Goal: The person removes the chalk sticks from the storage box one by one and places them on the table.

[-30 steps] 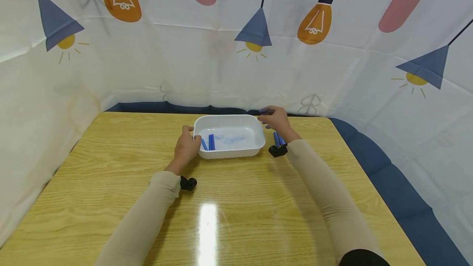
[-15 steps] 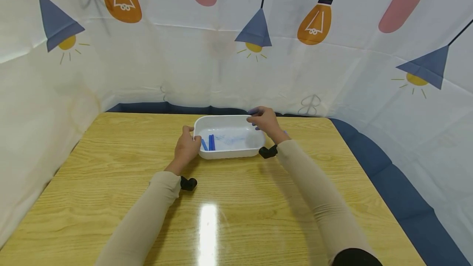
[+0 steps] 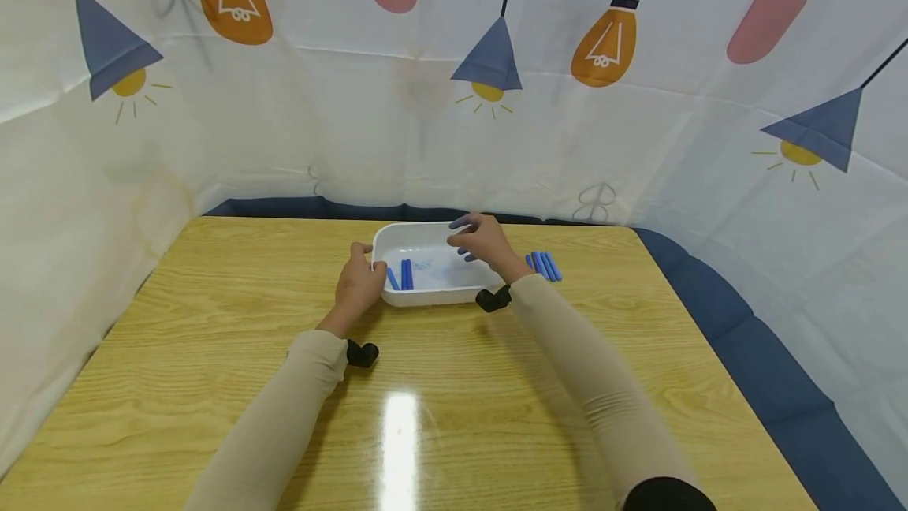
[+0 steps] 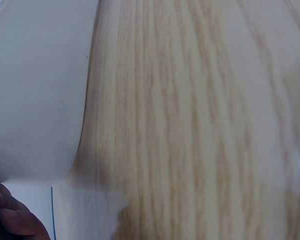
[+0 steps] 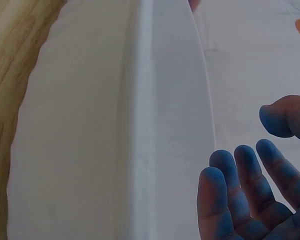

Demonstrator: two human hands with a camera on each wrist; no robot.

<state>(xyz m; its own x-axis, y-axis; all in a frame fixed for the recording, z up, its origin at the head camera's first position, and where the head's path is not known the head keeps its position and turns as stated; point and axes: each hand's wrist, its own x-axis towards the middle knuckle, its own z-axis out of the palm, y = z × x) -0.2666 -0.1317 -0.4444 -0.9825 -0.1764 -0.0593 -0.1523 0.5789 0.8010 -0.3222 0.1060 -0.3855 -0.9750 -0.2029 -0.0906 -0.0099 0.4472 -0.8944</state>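
A white rectangular tray stands near the far edge of the table. My left hand grips its left end, thumb over the rim. In the left wrist view the tray's side fills the upper left, and part of the hand shows below. Several blue chalk sticks lie at the tray's left end, with blue dust on its floor. My right hand hovers over the tray's right part. Its blue-stained fingers and thumb are apart with nothing between them.
More blue chalk sticks lie side by side on the wooden table, right of the tray and partly behind my right wrist. A white cloth printed with lamps hangs behind the table.
My right hand has moved left from beside the tray's right end to over it, uncovering the chalk sticks on the table. My left hand and the tray have stayed put.
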